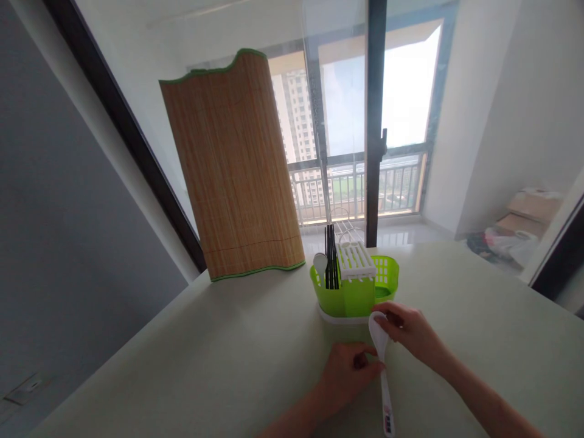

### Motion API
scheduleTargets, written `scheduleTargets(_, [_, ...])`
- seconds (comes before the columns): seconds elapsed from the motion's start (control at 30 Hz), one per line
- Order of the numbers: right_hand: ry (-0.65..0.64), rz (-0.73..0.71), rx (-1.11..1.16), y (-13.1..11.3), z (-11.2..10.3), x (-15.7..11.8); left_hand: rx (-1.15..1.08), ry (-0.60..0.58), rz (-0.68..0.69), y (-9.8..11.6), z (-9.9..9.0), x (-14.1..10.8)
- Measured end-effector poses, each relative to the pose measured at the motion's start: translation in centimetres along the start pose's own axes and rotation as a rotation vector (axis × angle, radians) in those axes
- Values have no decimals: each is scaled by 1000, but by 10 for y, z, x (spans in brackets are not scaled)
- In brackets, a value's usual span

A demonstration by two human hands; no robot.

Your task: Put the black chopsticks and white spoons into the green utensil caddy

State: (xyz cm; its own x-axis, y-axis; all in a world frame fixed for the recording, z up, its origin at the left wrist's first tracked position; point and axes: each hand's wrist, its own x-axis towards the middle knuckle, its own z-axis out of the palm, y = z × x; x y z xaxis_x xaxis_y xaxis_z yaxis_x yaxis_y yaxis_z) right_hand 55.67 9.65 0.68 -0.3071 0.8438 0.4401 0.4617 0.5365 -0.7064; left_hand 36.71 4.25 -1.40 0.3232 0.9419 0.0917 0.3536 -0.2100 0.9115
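A white long-handled spoon [384,389] is between my hands, its bowl end up and its handle pointing toward me. My right hand [406,325] pinches the bowl at its edge. The fingers of my left hand [349,368] are closed on the handle just below the bowl. Just beyond my hands stands a green utensil holder [358,299] with a white slotted rack [356,260] on it. Black chopsticks [331,258] and another white spoon [320,263] stand upright in its left compartment.
The holder stands on a pale table [237,340]. A bamboo mat [237,170] with green edging stands upright at the table's back left. Behind are a glass door frame [375,121] and, at the right, cardboard boxes [531,210].
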Motion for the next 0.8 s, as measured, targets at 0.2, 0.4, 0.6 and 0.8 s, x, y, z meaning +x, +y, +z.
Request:
scheduleTargets(0.2, [226,-247,-4,-39,3,-15,-139,114,95,15,-1,-2])
scheduleTargets(0.4, [86,-323,-61,-32,22,-20,-67,282,163,14,-20,3])
scheduleTargets(0.6, [-24,-208,1,-22,40,-21,-17,290,148,4,-24,6])
scheduleTargets(0.8, [-80,-211,-36,-17,37,-21,76,500,176,13,-41,8])
